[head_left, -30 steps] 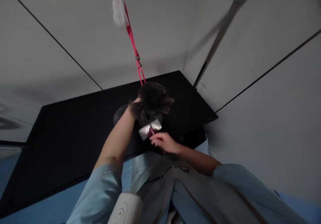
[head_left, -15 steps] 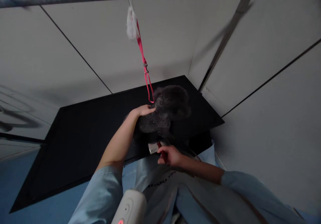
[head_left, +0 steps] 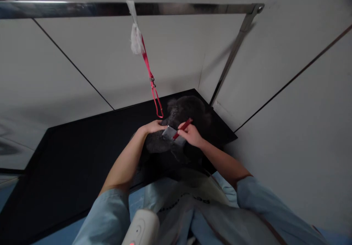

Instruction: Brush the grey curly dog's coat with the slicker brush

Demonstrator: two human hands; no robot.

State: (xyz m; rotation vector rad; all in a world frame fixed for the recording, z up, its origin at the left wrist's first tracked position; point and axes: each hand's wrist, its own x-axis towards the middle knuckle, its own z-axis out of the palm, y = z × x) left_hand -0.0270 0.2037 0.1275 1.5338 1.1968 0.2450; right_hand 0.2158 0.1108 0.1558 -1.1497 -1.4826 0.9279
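Observation:
A small dark fluffy dog [head_left: 187, 113] stands on a black grooming table [head_left: 82, 142], tied by a pink leash [head_left: 150, 80] to a metal overhead bar [head_left: 82, 10]. My left hand [head_left: 152, 127] rests flat on the dog's back, fingers stretched out. My right hand [head_left: 191, 134] is closed on the red handle of a slicker brush [head_left: 174, 135], whose grey pad lies against the dog's fur beside my left hand.
White wall panels with dark seams surround the table on the far side and right. A slanted metal post [head_left: 231, 60] holds the bar at the table's far right corner. A white device [head_left: 141, 228] hangs at my chest over a grey apron.
My right hand has lifted the brush from the table's near edge up onto the dog's back. The left hand has stayed on the dog. The view tilted up, showing the bar.

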